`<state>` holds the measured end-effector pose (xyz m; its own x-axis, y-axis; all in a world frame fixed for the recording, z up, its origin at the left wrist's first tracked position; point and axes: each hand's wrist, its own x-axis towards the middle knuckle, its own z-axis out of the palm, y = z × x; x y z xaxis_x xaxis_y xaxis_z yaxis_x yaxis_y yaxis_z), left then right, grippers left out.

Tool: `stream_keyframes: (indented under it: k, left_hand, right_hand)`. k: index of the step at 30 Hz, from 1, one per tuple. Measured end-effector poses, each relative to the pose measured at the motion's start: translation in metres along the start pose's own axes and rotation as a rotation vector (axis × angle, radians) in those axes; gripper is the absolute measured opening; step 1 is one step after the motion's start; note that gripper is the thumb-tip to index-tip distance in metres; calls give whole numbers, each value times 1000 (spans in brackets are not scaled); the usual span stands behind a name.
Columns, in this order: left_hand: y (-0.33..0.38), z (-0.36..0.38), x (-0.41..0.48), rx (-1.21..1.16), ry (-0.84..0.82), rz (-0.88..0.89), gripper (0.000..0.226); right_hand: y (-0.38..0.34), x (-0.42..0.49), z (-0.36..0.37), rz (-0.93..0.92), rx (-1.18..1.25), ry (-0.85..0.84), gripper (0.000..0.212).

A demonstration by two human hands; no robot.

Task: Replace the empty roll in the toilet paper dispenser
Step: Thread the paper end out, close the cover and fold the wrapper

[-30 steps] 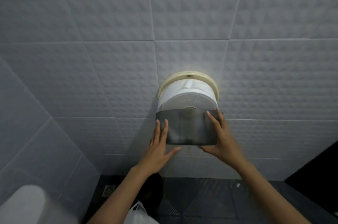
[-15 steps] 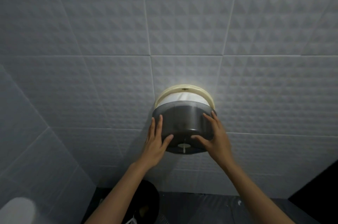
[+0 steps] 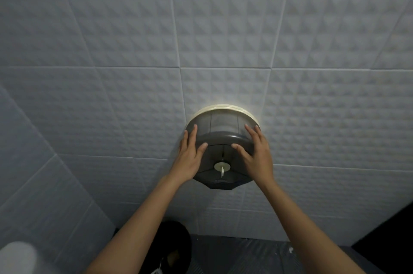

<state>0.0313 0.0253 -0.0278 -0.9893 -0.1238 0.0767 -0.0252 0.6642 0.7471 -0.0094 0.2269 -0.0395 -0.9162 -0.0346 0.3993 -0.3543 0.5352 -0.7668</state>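
A round toilet paper dispenser is fixed to the tiled wall. Its dark grey cover (image 3: pixel 223 135) lies flush against the cream back rim (image 3: pixel 223 107), with a white lock knob (image 3: pixel 222 167) at the front centre. A pale roll shows faintly through the translucent top of the cover. My left hand (image 3: pixel 190 157) presses flat on the cover's left side, fingers spread. My right hand (image 3: pixel 257 155) presses flat on its right side in the same way. Neither hand holds a loose object.
Textured white tiles (image 3: pixel 134 50) cover the wall. A dark round bin (image 3: pixel 174 249) stands on the grey floor below the dispenser. A white toilet edge (image 3: pixel 15 258) shows at the bottom left, and a dark panel (image 3: pixel 397 229) at the bottom right.
The cover hung open below the white roll a second ago; both hands swung it upward, and it now sits closed over the roll against the rim.
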Motion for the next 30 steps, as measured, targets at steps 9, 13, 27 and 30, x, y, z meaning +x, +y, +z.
stream_keyframes:
  k: [9, 13, 27, 30]
  left_hand:
    - [6, -7, 19, 72, -5, -25, 63]
    - [6, -10, 20, 125, -27, -35, 64]
    - [3, -11, 24, 167, -43, -26, 64]
    - [4, -11, 23, 179, -36, -26, 64]
  right_hand:
    - [1, 15, 4, 17, -13, -10, 68]
    - [-1, 2, 11, 50, -21, 60, 67]
    - [-11, -70, 66, 88, -32, 115, 26]
    - [-14, -65, 74, 188, -16, 130, 20]
